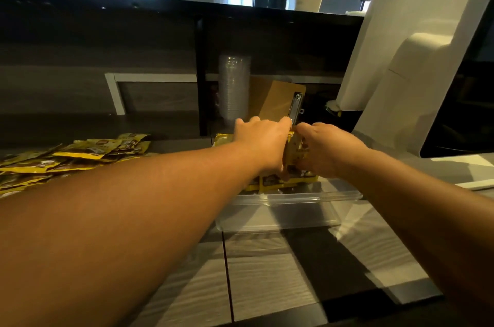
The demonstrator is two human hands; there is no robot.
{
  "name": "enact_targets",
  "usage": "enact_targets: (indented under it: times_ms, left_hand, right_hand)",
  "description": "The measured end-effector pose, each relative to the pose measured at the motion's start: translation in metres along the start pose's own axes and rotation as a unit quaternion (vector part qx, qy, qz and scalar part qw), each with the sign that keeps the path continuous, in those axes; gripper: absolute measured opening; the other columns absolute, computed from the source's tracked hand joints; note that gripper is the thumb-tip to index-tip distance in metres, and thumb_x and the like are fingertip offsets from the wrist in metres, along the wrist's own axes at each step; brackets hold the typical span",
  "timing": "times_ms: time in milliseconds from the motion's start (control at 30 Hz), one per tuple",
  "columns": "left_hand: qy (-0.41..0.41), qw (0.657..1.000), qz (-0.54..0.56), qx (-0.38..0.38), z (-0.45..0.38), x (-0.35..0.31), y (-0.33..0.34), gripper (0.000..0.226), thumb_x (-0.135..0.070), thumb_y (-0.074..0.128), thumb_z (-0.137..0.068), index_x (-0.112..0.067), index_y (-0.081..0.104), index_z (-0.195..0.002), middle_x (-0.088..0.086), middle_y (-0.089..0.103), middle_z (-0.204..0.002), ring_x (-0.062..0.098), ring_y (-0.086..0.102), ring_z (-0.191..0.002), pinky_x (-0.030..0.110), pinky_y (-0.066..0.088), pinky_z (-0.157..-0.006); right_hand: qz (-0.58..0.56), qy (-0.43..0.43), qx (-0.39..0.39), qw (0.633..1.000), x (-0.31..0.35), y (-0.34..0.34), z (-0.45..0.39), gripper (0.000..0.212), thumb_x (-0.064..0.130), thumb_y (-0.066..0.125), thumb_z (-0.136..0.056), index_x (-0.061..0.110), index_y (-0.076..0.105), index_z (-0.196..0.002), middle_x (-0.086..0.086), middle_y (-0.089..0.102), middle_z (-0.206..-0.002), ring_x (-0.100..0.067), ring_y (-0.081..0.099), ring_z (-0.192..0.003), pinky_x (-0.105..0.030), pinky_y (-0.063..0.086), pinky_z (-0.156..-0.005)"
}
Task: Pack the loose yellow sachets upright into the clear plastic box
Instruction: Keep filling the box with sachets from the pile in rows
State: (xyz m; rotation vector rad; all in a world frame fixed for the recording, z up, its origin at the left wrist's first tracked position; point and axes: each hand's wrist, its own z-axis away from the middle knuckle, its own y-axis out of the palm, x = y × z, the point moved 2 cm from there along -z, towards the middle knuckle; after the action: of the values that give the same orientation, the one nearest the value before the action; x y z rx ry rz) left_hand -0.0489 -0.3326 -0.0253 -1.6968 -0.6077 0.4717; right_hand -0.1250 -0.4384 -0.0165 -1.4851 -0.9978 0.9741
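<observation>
- Step: left hand [263, 139] and right hand [324, 148] both grip a sachet bundle [294, 150], seating it upright in the clear box [288, 201].
- Next, judged: fetch from the loose sachets [72, 158] on the counter [267, 273], at nine o'clock of the box.

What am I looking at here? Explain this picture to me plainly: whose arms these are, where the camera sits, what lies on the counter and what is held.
There is no machine: a person works with bare hands, and the one camera sits on their head, looking forward and down, so both arms reach in from the bottom edge. The left hand and the right hand meet over a clear box on the counter. Between them they grip a bundle of sachets, held upright above sachets already standing in the box. A loose pile of the same yellow sachets lies on the counter to the left. Behind the hands stand stacked clear cups and a brown clipboard.
</observation>
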Motion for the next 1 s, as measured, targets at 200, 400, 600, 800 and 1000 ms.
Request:
enact_targets:
  times_ms: [200, 400, 600, 800, 1000]
  left_hand:
    - [-0.017, 0.999, 0.041, -0.027, 0.021, 0.03, -0.023, 0.086, -0.071, 0.072, -0.069, -0.036, 0.039, -0.14, -0.003, 0.056, -0.136, 0.031, 0.044, -0.13, 0.059, 0.036, -0.104]
    - [-0.11, 0.974, 0.164, -0.113, 0.081, 0.088, -0.051, 0.054, -0.056, 0.063, -0.087, -0.036, 0.045, -0.134, -0.006, 0.059, -0.126, 0.024, 0.052, -0.12, 0.05, 0.043, -0.097]
    - [-0.167, 0.964, 0.159, -0.135, 0.164, 0.151, -0.057, 0.051, -0.034, 0.068, -0.089, -0.036, 0.045, -0.135, -0.003, 0.056, -0.128, 0.023, 0.057, -0.116, 0.05, 0.049, -0.095]
    - [-0.235, 0.957, 0.117, -0.12, 0.242, 0.206, -0.041, 0.052, -0.035, 0.065, -0.089, -0.036, 0.044, -0.136, -0.004, 0.049, -0.134, 0.021, 0.051, -0.122, 0.044, 0.048, -0.097]
    - [-0.277, 0.949, 0.089, -0.12, 0.286, 0.234, -0.01, 0.052, -0.051, 0.053, -0.091, -0.037, 0.043, -0.14, -0.009, 0.048, -0.141, 0.017, 0.041, -0.132, 0.047, 0.036, -0.108]
  right_hand:
    - [0.01, 0.035, 0.005, 0.999, 0.01, -0.011, 0.005, 0.079, 0.043, 0.075, -0.078, 0.033, 0.031, -0.143, -0.006, 0.046, -0.131, -0.031, 0.047, -0.12, -0.058, 0.038, -0.101]
    - [-0.02, -0.017, -0.063, 0.998, 0.075, -0.049, 0.017, 0.071, 0.049, 0.069, -0.081, 0.037, 0.033, -0.141, -0.004, 0.045, -0.138, -0.031, 0.046, -0.126, -0.061, 0.033, -0.105]
    - [-0.089, -0.118, -0.092, 0.985, 0.182, -0.067, 0.031, 0.057, 0.038, 0.068, -0.085, 0.035, 0.04, -0.135, -0.001, 0.046, -0.13, -0.025, 0.049, -0.115, -0.053, 0.043, -0.1]
    - [-0.158, -0.17, -0.065, 0.97, 0.267, -0.043, 0.04, 0.063, 0.024, 0.066, -0.088, 0.033, 0.037, -0.144, 0.0, 0.027, -0.156, -0.026, 0.038, -0.136, -0.042, 0.044, -0.104]
    - [-0.224, -0.194, -0.031, 0.955, 0.315, 0.0, 0.055, 0.055, 0.029, 0.054, -0.095, 0.038, 0.035, -0.145, 0.008, 0.025, -0.159, -0.021, 0.015, -0.148, -0.051, 0.018, -0.118]
